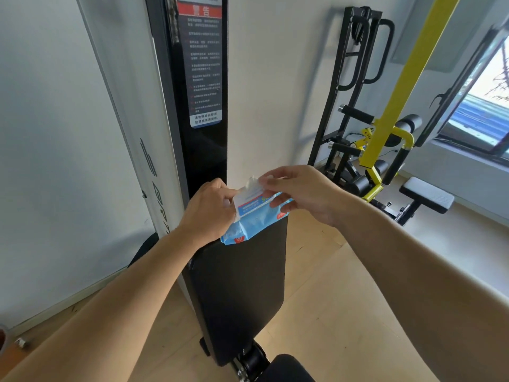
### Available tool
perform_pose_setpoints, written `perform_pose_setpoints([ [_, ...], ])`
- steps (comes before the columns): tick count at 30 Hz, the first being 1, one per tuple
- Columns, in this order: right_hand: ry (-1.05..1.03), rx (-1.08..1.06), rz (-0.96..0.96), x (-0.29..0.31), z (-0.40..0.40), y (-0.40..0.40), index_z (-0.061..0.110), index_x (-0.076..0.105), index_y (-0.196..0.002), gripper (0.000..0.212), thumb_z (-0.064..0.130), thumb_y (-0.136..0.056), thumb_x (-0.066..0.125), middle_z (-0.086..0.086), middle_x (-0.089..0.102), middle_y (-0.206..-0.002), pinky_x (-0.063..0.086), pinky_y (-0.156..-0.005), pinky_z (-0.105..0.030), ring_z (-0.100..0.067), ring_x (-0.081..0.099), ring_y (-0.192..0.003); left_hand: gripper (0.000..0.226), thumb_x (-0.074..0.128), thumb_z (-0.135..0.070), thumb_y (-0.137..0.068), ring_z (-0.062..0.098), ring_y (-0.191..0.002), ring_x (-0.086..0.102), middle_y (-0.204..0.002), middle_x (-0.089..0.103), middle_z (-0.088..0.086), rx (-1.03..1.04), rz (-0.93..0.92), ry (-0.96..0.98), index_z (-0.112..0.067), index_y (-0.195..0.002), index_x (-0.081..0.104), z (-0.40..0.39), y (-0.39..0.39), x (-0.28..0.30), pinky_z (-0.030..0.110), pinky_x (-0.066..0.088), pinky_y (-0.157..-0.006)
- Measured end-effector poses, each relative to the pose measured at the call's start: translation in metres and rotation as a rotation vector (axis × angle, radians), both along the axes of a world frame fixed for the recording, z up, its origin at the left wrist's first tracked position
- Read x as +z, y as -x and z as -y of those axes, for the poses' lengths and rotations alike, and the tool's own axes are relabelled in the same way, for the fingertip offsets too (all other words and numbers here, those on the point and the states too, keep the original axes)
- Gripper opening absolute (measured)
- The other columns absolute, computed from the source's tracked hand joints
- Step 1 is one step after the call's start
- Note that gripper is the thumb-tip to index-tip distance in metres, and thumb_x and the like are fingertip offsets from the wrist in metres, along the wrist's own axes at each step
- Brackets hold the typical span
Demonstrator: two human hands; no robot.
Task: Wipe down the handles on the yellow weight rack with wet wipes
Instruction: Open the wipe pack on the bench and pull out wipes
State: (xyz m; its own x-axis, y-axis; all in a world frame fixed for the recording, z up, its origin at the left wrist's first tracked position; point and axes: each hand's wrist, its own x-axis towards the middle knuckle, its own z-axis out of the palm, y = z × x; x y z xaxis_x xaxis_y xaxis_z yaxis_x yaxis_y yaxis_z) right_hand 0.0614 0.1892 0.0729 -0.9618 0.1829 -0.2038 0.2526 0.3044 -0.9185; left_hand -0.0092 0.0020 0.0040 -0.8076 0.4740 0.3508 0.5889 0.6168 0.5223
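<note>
White walls (49,111) meet a pale wood floor (325,304), lit by daylight from a window (479,106) at the right. A tall black panel (202,106) with a warning label (204,62) stands ahead, a black bench pad (239,285) sloping before it. Near the window sits a small grey-topped bench (427,194).

Black bench pad (239,285) fills centre below; black column (202,92) just behind (close); open floor (344,299) right.

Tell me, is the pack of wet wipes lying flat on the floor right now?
No, the left hand holds the blue wipes pack up above the black bench pad while the right hand pinches a wipe at its opening.
</note>
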Motion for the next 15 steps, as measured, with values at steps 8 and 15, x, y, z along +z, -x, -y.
perform_pose_setpoints([
  [8, -0.461, -0.193, -0.095, -0.034, 0.013, 0.023, 0.037, 0.058, -0.107, 0.033, 0.055, -0.083, 0.073, 0.005, 0.070, -0.092, 0.064, -0.066, -0.037, -0.013, 0.071, -0.077, 0.023, 0.050, -0.028, -0.100, 0.015, -0.100, 0.054, -0.100, 0.050, -0.006, -0.090, 0.106, -0.096, -0.018, -0.115, 0.066, 0.013, 0.010, -0.011, 0.019, 0.049, -0.074],
  [15, -0.677, -0.287, -0.078, -0.045, 0.020, 0.026, 0.038, 0.062, -0.094, 0.034, 0.066, -0.076, 0.071, 0.008, 0.070, -0.093, 0.061, -0.071, -0.042, -0.015, 0.067, -0.077, 0.054, 0.060, -0.066, -0.082, 0.011, -0.098, 0.054, -0.102, 0.052, -0.003, 0.150, 0.006, -0.165, -0.029, -0.121, 0.066, 0.016, 0.003, -0.016, 0.028, 0.051, -0.077],
])
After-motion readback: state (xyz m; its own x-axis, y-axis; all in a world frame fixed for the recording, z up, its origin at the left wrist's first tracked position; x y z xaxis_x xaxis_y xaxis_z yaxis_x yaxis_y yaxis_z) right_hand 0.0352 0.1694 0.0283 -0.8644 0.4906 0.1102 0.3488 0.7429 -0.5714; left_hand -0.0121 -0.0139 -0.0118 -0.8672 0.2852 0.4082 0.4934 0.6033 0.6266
